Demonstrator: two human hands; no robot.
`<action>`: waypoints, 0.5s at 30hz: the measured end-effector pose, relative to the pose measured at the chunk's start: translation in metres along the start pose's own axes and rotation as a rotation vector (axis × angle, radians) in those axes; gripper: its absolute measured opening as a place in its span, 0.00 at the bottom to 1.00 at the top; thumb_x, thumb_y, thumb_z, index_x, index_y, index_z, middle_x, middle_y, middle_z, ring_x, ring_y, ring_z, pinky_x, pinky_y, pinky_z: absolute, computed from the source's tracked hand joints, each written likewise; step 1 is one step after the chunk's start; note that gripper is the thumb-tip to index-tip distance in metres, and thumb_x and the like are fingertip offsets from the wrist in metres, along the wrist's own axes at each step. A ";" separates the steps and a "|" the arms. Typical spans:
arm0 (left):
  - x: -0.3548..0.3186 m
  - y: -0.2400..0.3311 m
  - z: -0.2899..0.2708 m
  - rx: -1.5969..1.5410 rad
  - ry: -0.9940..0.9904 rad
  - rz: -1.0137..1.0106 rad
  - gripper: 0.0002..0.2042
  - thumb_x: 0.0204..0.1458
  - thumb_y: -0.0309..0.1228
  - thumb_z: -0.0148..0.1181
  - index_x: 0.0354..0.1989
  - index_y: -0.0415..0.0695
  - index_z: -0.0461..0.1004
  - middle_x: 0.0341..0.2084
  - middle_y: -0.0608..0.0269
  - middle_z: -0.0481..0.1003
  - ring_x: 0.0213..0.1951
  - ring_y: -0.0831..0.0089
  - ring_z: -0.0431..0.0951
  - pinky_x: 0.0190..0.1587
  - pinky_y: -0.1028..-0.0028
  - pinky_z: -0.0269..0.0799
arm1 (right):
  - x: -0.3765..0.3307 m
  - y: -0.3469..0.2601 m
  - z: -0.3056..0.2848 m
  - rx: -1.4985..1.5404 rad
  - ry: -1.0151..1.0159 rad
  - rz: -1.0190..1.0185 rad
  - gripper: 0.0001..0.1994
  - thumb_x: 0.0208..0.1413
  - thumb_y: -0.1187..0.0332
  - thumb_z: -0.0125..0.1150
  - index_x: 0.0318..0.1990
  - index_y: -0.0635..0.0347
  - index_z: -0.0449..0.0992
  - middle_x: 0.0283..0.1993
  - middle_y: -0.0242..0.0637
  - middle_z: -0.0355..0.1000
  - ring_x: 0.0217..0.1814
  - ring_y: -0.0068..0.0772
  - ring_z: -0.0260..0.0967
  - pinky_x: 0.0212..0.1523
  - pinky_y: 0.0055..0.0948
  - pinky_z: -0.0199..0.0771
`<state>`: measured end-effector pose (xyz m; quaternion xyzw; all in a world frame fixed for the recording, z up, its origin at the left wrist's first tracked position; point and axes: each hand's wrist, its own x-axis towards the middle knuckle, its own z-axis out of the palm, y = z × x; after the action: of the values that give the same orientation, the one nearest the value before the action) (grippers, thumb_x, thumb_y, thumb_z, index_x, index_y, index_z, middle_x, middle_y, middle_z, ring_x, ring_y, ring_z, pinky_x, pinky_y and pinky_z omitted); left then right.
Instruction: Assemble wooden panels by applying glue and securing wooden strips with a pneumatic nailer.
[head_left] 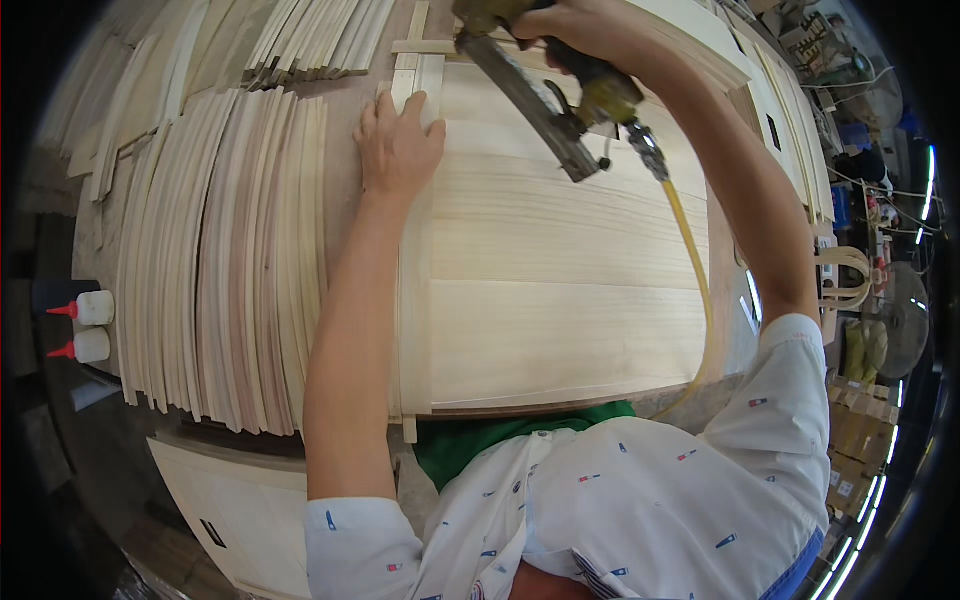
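Observation:
A wide pale wooden panel (570, 240) lies flat on the table in front of me, with a narrow wooden strip (415, 330) along its left edge. My left hand (400, 145), fingers spread, rests over the strip near the panel's upper left corner. A short crosspiece (425, 46) lies just beyond those fingers. Above the panel's far part, my right hand (590, 30) grips a pneumatic nail gun (530, 100) by its dark handle. From its metal fitting a yellow air hose (690, 235) runs down over the panel's right side. Its nose is too unclear to tell contact.
Rows of thin wooden slats (225, 250) stand packed at the left, with more slats (320, 35) behind. Two white glue bottles (95, 308) with red tips are at the far left. A slotted panel (235, 510) leans at lower left. Cardboard boxes (860, 430) and a fan (905, 320) are right.

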<state>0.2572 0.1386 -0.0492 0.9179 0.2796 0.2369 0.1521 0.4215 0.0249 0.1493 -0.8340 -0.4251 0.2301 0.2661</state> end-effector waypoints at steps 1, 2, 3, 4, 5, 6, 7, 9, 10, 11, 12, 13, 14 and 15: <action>0.000 -0.001 0.000 0.002 0.026 0.003 0.24 0.48 0.40 0.62 0.55 0.48 0.73 0.56 0.46 0.67 0.58 0.46 0.64 0.60 0.52 0.59 | 0.010 -0.002 0.005 0.001 -0.003 0.001 0.10 0.50 0.67 0.58 0.32 0.66 0.77 0.22 0.36 0.73 0.20 0.25 0.70 0.22 0.27 0.69; 0.001 -0.001 0.000 0.003 0.052 0.007 0.24 0.47 0.40 0.63 0.54 0.46 0.73 0.54 0.47 0.68 0.57 0.47 0.65 0.59 0.52 0.60 | 0.017 -0.003 0.010 -0.011 -0.011 0.032 0.10 0.49 0.67 0.58 0.31 0.66 0.77 0.21 0.36 0.72 0.20 0.25 0.70 0.22 0.27 0.69; 0.001 0.000 0.001 0.002 0.049 0.006 0.24 0.47 0.40 0.63 0.54 0.46 0.73 0.54 0.47 0.68 0.57 0.47 0.65 0.59 0.52 0.60 | 0.023 -0.003 0.013 -0.024 -0.018 0.064 0.10 0.49 0.67 0.59 0.31 0.66 0.77 0.21 0.36 0.72 0.19 0.26 0.70 0.22 0.27 0.69; 0.000 0.000 0.003 0.000 0.076 0.009 0.23 0.47 0.39 0.63 0.53 0.45 0.73 0.52 0.49 0.69 0.56 0.47 0.66 0.58 0.52 0.60 | 0.028 -0.001 0.017 -0.022 -0.025 0.066 0.10 0.49 0.67 0.59 0.31 0.66 0.77 0.21 0.36 0.72 0.19 0.26 0.70 0.22 0.27 0.69; -0.001 -0.001 0.004 -0.003 0.102 0.012 0.23 0.46 0.38 0.63 0.52 0.44 0.73 0.50 0.51 0.70 0.55 0.48 0.66 0.57 0.52 0.61 | 0.033 0.002 0.020 0.003 -0.026 0.059 0.09 0.48 0.67 0.59 0.30 0.66 0.77 0.20 0.36 0.72 0.19 0.26 0.70 0.22 0.27 0.70; -0.001 -0.002 0.005 -0.002 0.097 0.008 0.23 0.46 0.38 0.63 0.52 0.44 0.73 0.50 0.51 0.70 0.55 0.48 0.66 0.57 0.52 0.61 | 0.037 0.005 0.023 0.027 -0.026 0.053 0.09 0.48 0.68 0.59 0.30 0.67 0.77 0.20 0.36 0.72 0.19 0.26 0.70 0.21 0.27 0.70; 0.000 -0.002 0.006 -0.047 0.105 0.022 0.22 0.46 0.37 0.62 0.50 0.43 0.73 0.50 0.46 0.69 0.55 0.45 0.66 0.56 0.50 0.61 | 0.041 0.008 0.026 0.029 -0.032 0.055 0.09 0.48 0.68 0.59 0.30 0.67 0.77 0.20 0.36 0.72 0.19 0.26 0.70 0.21 0.27 0.70; 0.001 -0.003 0.006 -0.091 0.111 0.034 0.21 0.45 0.35 0.61 0.49 0.42 0.74 0.51 0.42 0.68 0.55 0.43 0.66 0.55 0.48 0.62 | 0.047 0.014 0.030 0.097 -0.026 0.042 0.09 0.47 0.68 0.60 0.30 0.67 0.77 0.21 0.36 0.72 0.19 0.26 0.70 0.21 0.26 0.70; 0.001 -0.003 0.006 -0.093 0.121 0.034 0.21 0.45 0.35 0.61 0.48 0.41 0.73 0.51 0.42 0.68 0.55 0.43 0.66 0.54 0.48 0.62 | 0.048 0.015 0.031 0.099 -0.030 0.043 0.09 0.47 0.68 0.60 0.30 0.67 0.77 0.21 0.36 0.72 0.19 0.26 0.70 0.21 0.26 0.70; 0.000 -0.003 0.007 -0.095 0.131 0.035 0.21 0.44 0.35 0.61 0.48 0.41 0.73 0.50 0.42 0.68 0.54 0.43 0.66 0.54 0.48 0.62 | 0.048 0.015 0.031 0.103 -0.028 0.041 0.09 0.47 0.69 0.60 0.30 0.67 0.77 0.21 0.36 0.72 0.18 0.26 0.69 0.20 0.26 0.70; 0.000 -0.003 0.007 -0.094 0.128 0.034 0.21 0.44 0.35 0.61 0.48 0.41 0.73 0.50 0.42 0.68 0.54 0.43 0.66 0.54 0.48 0.62 | 0.049 0.015 0.032 0.108 -0.025 0.040 0.09 0.47 0.69 0.60 0.30 0.67 0.77 0.22 0.36 0.72 0.18 0.26 0.69 0.20 0.26 0.70; 0.001 -0.003 0.007 -0.091 0.132 0.038 0.21 0.44 0.35 0.61 0.48 0.41 0.73 0.50 0.42 0.69 0.54 0.43 0.66 0.53 0.48 0.63 | 0.052 0.020 0.032 0.109 -0.026 0.041 0.09 0.47 0.69 0.60 0.30 0.67 0.77 0.22 0.36 0.72 0.18 0.26 0.69 0.20 0.26 0.70; 0.002 -0.002 0.007 -0.088 0.136 0.043 0.21 0.44 0.35 0.61 0.48 0.40 0.73 0.49 0.43 0.69 0.54 0.43 0.66 0.53 0.48 0.63 | 0.058 0.027 0.032 0.148 -0.037 0.002 0.09 0.47 0.69 0.59 0.31 0.67 0.76 0.22 0.36 0.72 0.19 0.26 0.69 0.20 0.26 0.70; 0.003 -0.002 0.007 -0.088 0.134 0.044 0.21 0.44 0.35 0.61 0.48 0.40 0.73 0.49 0.43 0.69 0.54 0.43 0.66 0.53 0.48 0.63 | 0.062 0.032 0.031 0.186 -0.047 -0.037 0.08 0.47 0.70 0.59 0.32 0.67 0.76 0.23 0.36 0.72 0.19 0.26 0.69 0.20 0.27 0.70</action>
<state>0.2625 0.1407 -0.0552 0.8983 0.2581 0.3134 0.1681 0.4543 0.0679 0.0956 -0.7920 -0.4233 0.2832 0.3367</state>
